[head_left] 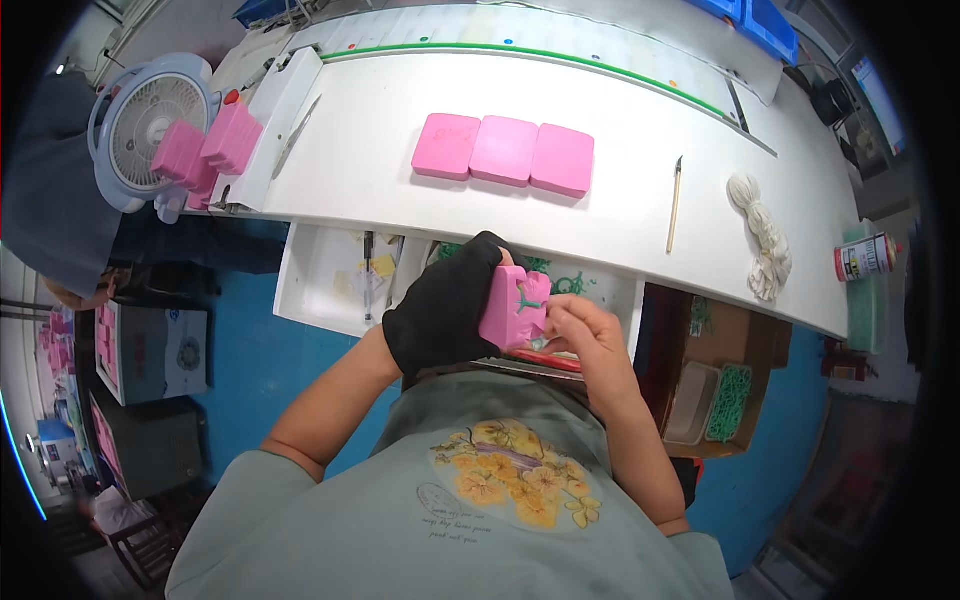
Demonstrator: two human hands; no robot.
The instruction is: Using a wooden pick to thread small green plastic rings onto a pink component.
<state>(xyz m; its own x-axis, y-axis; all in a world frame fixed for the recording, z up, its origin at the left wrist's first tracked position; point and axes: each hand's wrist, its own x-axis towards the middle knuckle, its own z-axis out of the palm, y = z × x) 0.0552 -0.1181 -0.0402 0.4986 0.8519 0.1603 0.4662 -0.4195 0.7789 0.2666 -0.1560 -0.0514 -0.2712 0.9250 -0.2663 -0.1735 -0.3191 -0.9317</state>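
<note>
A black glove covers my left hand [437, 312], which is closed around a pink rubber mold [504, 318] above the open drawer. The mold's jagged side faces right, and a branching green piece [527, 299] shows in it. My bare right hand [590, 335] has thumb and fingers pinched together at the mold's right edge. Its fingertips are partly hidden there. Just below lies something red [548, 359], partly covered by my hands. Three pink blocks [502, 152] rest side by side on the white table beyond.
The drawer [320, 290] sticks out below the table [620, 225], with pens and green pieces inside. A wooden-handled pointed tool [674, 208], a white yarn bundle [760, 240] and a can [868, 257] sit right. A fan [150, 115] stands left; a cardboard box [757, 372] sits lower right.
</note>
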